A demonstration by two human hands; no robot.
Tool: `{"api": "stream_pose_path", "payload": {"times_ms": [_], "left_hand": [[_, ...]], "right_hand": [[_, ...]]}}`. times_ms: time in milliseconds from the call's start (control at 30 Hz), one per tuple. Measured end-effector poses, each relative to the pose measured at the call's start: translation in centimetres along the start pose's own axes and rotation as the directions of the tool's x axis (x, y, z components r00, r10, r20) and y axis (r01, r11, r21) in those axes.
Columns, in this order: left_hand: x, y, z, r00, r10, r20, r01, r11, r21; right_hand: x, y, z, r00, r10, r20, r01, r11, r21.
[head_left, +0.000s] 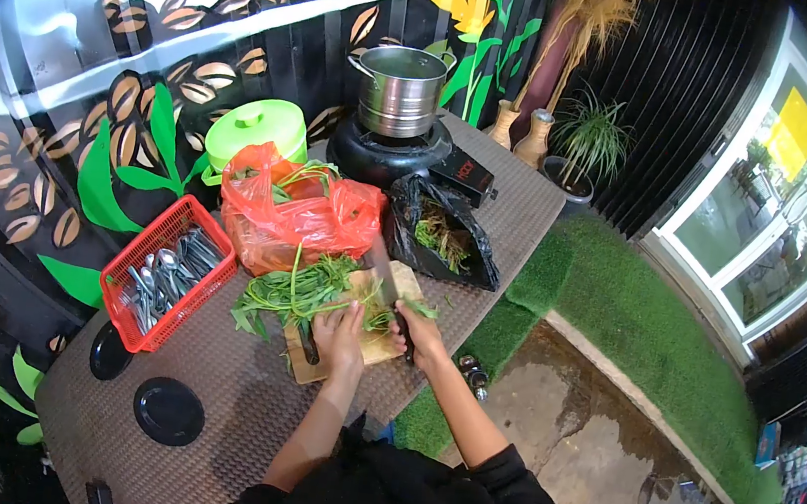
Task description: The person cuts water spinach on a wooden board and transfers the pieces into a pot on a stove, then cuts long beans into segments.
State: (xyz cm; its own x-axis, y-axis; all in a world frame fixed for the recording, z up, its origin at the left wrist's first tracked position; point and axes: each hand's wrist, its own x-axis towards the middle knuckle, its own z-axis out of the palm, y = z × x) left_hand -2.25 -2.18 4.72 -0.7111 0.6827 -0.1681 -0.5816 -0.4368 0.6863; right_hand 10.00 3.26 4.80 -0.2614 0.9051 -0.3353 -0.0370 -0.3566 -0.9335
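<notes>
My left hand (340, 333) presses on a bunch of leafy greens (290, 291) on a wooden cutting board (310, 372), its fingers together over the stems. In my right hand (421, 335) is the dark handle of a large knife (384, 275), its blade pointing up and away over the board. Some cut green pieces lie between the two hands. Just behind the board stands a red plastic bag (296, 224) with more greens inside. A black plastic bag (477, 251) holding stems and scraps lies to its right.
Left of the board is a red basket (171, 296) of cutlery, with two black plates (168, 412) (111, 351) nearby. A green lidded container (257, 128) and a steel pot (400, 96) on a black stove (385, 157) stand at the back.
</notes>
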Motion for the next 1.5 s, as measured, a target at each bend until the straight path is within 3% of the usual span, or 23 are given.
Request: {"api": "stream_pose_path", "payload": {"times_ms": [33, 67, 133, 200, 233, 267, 333, 400, 467, 733, 933, 1167, 1233, 1267, 1333, 1500], "left_hand": [[-0.1, 0.4, 0.4, 0.999, 0.01, 0.04, -0.01, 1.0, -0.01], [0.0, 0.4, 0.5, 0.999, 0.012, 0.039, -0.011, 1.0, -0.013], [0.6, 0.0, 0.4, 0.998, 0.009, 0.069, -0.005, 0.998, -0.057], [1.1, -0.2, 0.4, 0.997, 0.004, 0.078, 0.0, 0.998, -0.056], [1.3, -0.2, 0.5, 0.996, 0.001, 0.084, 0.004, 0.998, -0.057], [1.5, -0.3, 0.5, 0.997, 0.002, 0.081, 0.003, 0.998, -0.059], [1.7, -0.4, 0.8, 0.994, 0.001, 0.105, 0.003, 0.999, -0.04], [1.5, -0.6, 1.2, 0.993, -0.012, 0.117, 0.018, 0.999, -0.049], [1.0, -0.9, 1.7, 0.991, -0.03, 0.133, 0.038, 0.998, -0.054], [0.5, -1.3, 1.5, 0.961, -0.165, 0.224, 0.178, 0.983, -0.038], [0.9, -1.4, 1.2, 0.952, -0.206, 0.227, 0.216, 0.976, -0.017], [1.0, -1.2, 1.0, 0.941, -0.213, 0.264, 0.219, 0.976, 0.009], [0.7, -1.1, 1.2, 0.966, -0.163, 0.201, 0.15, 0.986, 0.077], [0.5, -1.1, 1.3, 0.966, -0.163, 0.2, 0.15, 0.986, 0.076], [0.2, -1.1, 1.1, 0.96, 0.052, 0.275, -0.126, 0.957, 0.26], [0.1, -1.3, 1.0, 0.946, 0.134, 0.296, -0.228, 0.923, 0.309]], "right_hand": [[-0.3, 0.0, -0.2, 0.957, 0.182, 0.224, -0.231, 0.949, 0.215], [-0.5, -0.1, -0.2, 0.835, 0.288, 0.469, -0.477, 0.803, 0.357], [-1.1, -0.2, 0.0, 0.842, 0.314, 0.438, -0.479, 0.809, 0.34], [-2.2, -0.8, -0.6, 0.898, 0.297, 0.324, -0.398, 0.862, 0.314], [-3.3, -1.6, -0.6, 0.951, 0.222, 0.217, -0.283, 0.908, 0.309], [-3.5, -1.5, -0.7, 0.95, 0.224, 0.217, -0.284, 0.909, 0.306], [-4.0, -1.2, -1.0, 0.988, -0.155, 0.003, 0.154, 0.982, 0.114], [-4.0, -1.3, -1.1, 0.984, -0.175, 0.017, 0.171, 0.977, 0.128], [-4.2, -1.3, -0.5, 0.948, -0.3, 0.103, 0.303, 0.953, -0.012], [-3.5, -1.0, 0.3, 0.949, -0.28, 0.141, 0.275, 0.96, 0.055], [-3.9, -1.3, 0.0, 0.956, -0.169, 0.238, 0.111, 0.965, 0.238], [-3.9, -1.4, 0.1, 0.964, -0.134, 0.232, 0.065, 0.956, 0.285], [-3.0, -0.5, -0.1, 0.959, -0.216, 0.186, 0.2, 0.975, 0.098], [-2.8, 0.0, -0.2, 0.959, -0.215, 0.186, 0.2, 0.975, 0.098], [-3.2, 0.0, 0.6, 0.847, -0.531, -0.004, 0.483, 0.774, -0.409], [-2.6, 0.6, 1.7, 0.884, -0.454, -0.11, 0.366, 0.819, -0.442]]}}
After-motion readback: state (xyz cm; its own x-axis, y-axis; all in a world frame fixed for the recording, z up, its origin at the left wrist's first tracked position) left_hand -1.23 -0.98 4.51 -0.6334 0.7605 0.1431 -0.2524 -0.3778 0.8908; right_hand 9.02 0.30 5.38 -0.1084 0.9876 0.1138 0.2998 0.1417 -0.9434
